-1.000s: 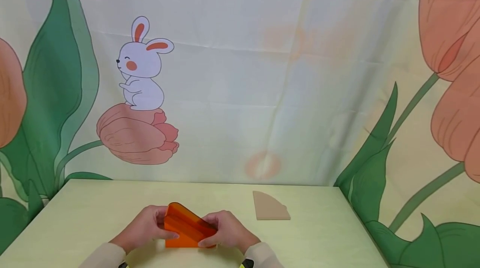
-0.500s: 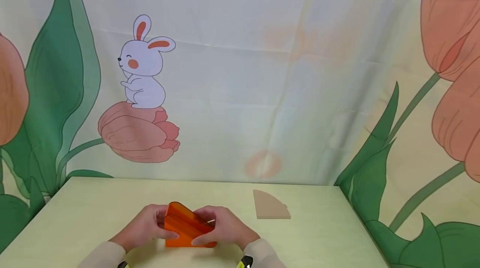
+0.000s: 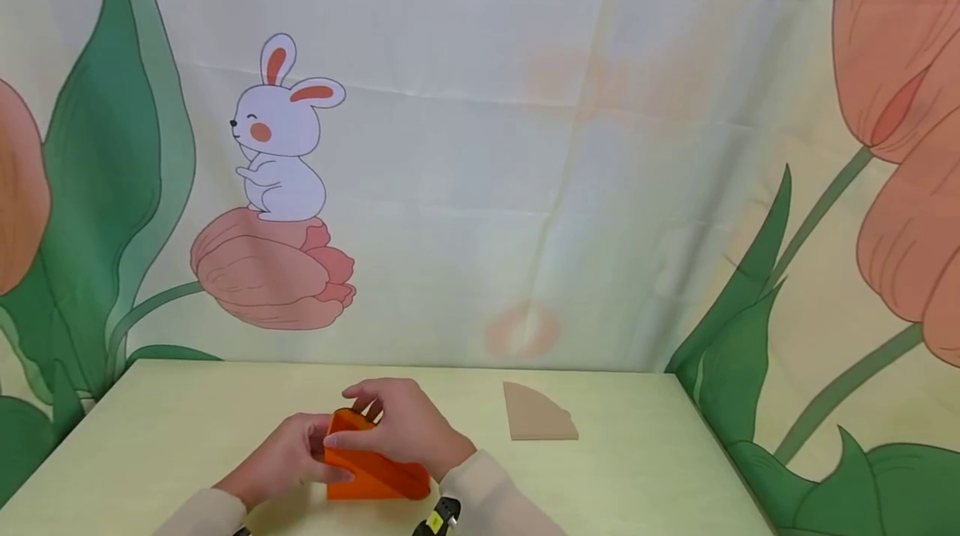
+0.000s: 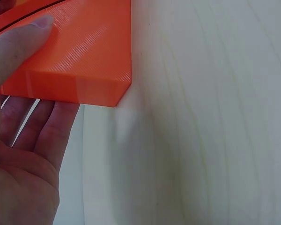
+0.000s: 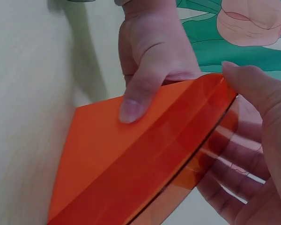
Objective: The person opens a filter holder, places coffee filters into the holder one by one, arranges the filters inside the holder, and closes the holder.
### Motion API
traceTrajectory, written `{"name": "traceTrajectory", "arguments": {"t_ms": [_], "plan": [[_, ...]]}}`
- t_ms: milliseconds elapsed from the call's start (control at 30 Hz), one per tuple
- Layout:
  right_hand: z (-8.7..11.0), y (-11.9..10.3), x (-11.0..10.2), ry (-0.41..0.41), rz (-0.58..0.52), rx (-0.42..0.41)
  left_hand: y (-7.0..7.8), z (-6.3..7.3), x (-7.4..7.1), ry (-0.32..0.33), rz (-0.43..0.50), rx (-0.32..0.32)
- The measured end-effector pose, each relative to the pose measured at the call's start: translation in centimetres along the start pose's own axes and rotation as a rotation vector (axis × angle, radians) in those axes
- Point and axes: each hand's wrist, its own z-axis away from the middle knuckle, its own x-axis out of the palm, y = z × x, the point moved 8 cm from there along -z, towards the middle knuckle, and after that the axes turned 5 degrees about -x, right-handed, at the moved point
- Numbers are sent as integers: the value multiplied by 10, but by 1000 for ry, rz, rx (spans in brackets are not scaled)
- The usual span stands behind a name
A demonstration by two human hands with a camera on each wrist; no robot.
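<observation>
An orange wedge-shaped plastic case [image 3: 371, 479] stands tilted on the table, with a see-through orange strip [image 5: 182, 126] along its curved edge. My left hand [image 3: 285, 457] grips its left side, thumb on the near face and fingers behind, as the left wrist view also shows. Across the upper corner lies my right hand [image 3: 412, 423]. In the right wrist view its thumb [image 5: 253, 82] presses the tip of the see-through strip, with the fingers spread behind. A dark slit runs along the curved edge there. Whatever is inside the case is hidden.
A flat tan quarter-circle piece [image 3: 542, 415] lies on the pale table [image 3: 637, 453] right of the hands, toward the back. Behind the table hangs a cloth [image 3: 450, 186] printed with a rabbit and tulips.
My right hand has moved left and up along the case, from its lower right end to the upper left corner. My left hand keeps its grip in place.
</observation>
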Motion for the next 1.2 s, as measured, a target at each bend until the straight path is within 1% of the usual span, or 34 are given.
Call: {"name": "traceTrajectory", "arguments": {"t_ms": [67, 133, 233, 333, 467, 600, 733, 933, 1200], "plan": [[0, 1, 3, -16, -5, 3, -1, 0, 0, 5, -5, -5], [0, -1, 4, -28, -7, -12, -1, -1, 0, 3, -4, -8], [2, -3, -1, -26, -27, -32, 0, -1, -1, -1, 8, -5], [5, -3, -10, -9, -52, -28, 0, -1, -2, 2, 15, -15], [14, 3, -25, 23, -129, -17, -2, 1, -2, 26, 3, -42], [25, 12, -37, 40, -227, -60, -2, 2, 0, 38, -3, -45], [35, 20, -48, 50, -274, -88, -2, 2, 1, 42, 4, -44], [47, 32, -64, 74, -309, -88, -4, 1, 1, 52, 5, -49], [60, 44, -78, 101, -306, -71, -7, 1, 1, 61, 12, -75]]}}
